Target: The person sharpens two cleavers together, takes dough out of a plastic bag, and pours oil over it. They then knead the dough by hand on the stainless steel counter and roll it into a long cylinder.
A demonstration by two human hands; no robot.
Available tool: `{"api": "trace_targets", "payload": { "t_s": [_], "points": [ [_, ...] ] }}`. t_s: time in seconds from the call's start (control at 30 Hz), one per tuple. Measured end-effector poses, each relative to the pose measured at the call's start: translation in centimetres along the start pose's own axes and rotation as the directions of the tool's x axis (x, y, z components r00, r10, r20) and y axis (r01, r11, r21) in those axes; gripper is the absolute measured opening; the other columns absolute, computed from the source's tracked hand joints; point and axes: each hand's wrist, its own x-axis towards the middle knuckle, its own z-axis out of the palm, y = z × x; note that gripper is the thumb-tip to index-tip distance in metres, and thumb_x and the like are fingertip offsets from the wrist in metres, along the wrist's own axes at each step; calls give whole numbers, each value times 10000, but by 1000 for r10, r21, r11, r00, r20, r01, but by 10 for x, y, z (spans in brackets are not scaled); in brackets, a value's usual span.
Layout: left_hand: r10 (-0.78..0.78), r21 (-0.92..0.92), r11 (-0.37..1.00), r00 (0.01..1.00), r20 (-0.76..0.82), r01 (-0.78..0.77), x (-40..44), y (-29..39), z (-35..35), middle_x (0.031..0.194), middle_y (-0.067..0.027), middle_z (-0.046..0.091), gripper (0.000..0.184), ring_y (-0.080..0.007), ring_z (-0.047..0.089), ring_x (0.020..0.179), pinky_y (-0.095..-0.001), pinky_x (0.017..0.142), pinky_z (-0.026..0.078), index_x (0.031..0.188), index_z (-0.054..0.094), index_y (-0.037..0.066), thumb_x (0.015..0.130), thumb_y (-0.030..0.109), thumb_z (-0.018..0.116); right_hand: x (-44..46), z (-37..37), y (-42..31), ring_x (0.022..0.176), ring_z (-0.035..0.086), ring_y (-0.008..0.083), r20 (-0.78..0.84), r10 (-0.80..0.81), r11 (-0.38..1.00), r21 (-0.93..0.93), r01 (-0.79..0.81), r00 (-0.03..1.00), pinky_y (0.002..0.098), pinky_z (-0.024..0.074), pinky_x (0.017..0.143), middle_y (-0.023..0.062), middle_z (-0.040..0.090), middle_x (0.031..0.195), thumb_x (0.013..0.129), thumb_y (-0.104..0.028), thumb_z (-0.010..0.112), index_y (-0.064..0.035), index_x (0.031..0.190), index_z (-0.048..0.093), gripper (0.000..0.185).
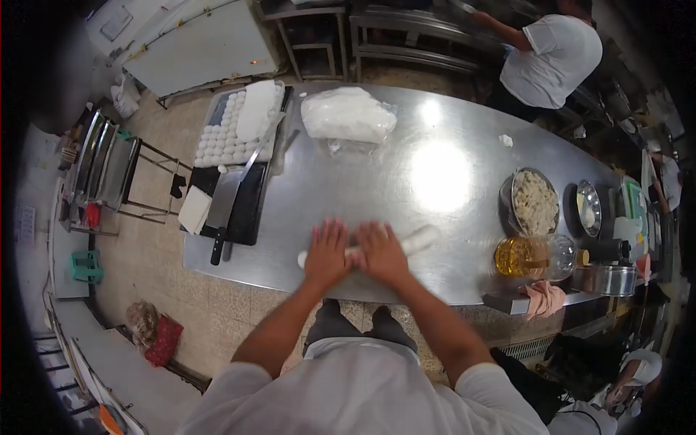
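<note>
A long white roll of dough (422, 240) lies across the near part of the steel table. My left hand (330, 250) rests flat over its left part, fingers stretched forward. Beside it, my right hand (380, 250) presses flat on the middle of the roll, fingers also extended. The roll's ends stick out past both hands, and the part under the palms is hidden. To the left, a large knife (226, 192) with a black handle lies across a black tray (250, 212).
A tray of white dough balls (225, 134) stands back left, near a plastic-wrapped white block (348, 116). At right are a bowl of pale pieces (535, 203), an oil bottle (525, 256), a metal pot (604, 280) and a pink cloth (544, 299). Another person (554, 58) stands behind the table.
</note>
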Motion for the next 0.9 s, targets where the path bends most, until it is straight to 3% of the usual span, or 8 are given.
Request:
{"api": "trace_targets", "payload": {
  "t_s": [0.07,0.13,0.33,0.43,0.5,0.6,0.73,0.9],
  "points": [
    [0,16,1000,997,75,-2,-56,21,-2,1593,-226,349,714,-413,282,1494,-575,1218,189,1510,409,-5,991,475,509,-58,2,-34,1480,311,412,-31,17,995,94,-14,999,605,239,1190,185,369,1591,994,-445,523,-67,1492,457,629],
    [14,-220,975,997,77,3,-107,30,7,1597,-235,336,730,-446,287,1484,-605,1204,189,1515,411,12,974,489,525,-107,4,-56,1479,310,414,42,56,995,77,-60,998,643,229,1174,173,360,1597,965,-445,570,-126,1514,445,647],
    [-259,-36,963,951,170,268,-2,-6,-22,1650,-201,243,776,-481,175,1513,-632,1210,108,1574,340,97,990,597,448,-25,15,-32,1488,273,449,-104,349,936,-14,-353,931,724,196,1134,190,307,1620,918,-497,608,-189,1537,417,717],
    [-132,-32,991,991,6,132,75,-61,-12,1655,-189,238,773,-431,182,1525,-617,1219,94,1578,329,100,1000,605,417,53,-22,1,1497,240,466,-139,512,854,-23,-520,847,682,199,1164,260,298,1606,941,-579,540,-163,1521,444,720],
    [-58,-66,996,998,-31,56,80,-68,-11,1650,-199,245,762,-424,193,1523,-619,1217,97,1574,337,98,1003,595,425,61,-17,15,1494,243,466,-177,540,832,-31,-553,823,674,201,1169,221,314,1611,950,-564,531,-163,1520,446,702],
    [376,-139,917,927,-3,-373,27,-67,-15,1610,-148,350,727,-394,269,1500,-617,1211,146,1523,423,88,979,566,484,21,-4,-2,1482,270,468,-80,200,971,-114,-208,976,659,222,1171,131,387,1591,920,-546,585,-178,1487,485,684],
    [302,-198,939,949,86,-281,-87,-62,-15,1591,-141,382,670,-389,298,1491,-614,1204,190,1510,459,106,988,525,491,-88,7,-90,1489,189,534,40,391,919,26,-392,919,698,158,1169,207,294,1622,949,-463,584,-203,1542,429,665],
    [90,-136,988,982,167,-67,-75,-89,-26,1627,-169,309,633,-417,255,1505,-669,1187,151,1543,426,205,999,525,476,-46,23,-74,1479,207,541,-45,497,862,-86,-499,867,725,130,1154,217,281,1629,946,-551,541,-227,1540,434,685]
  ]
}}
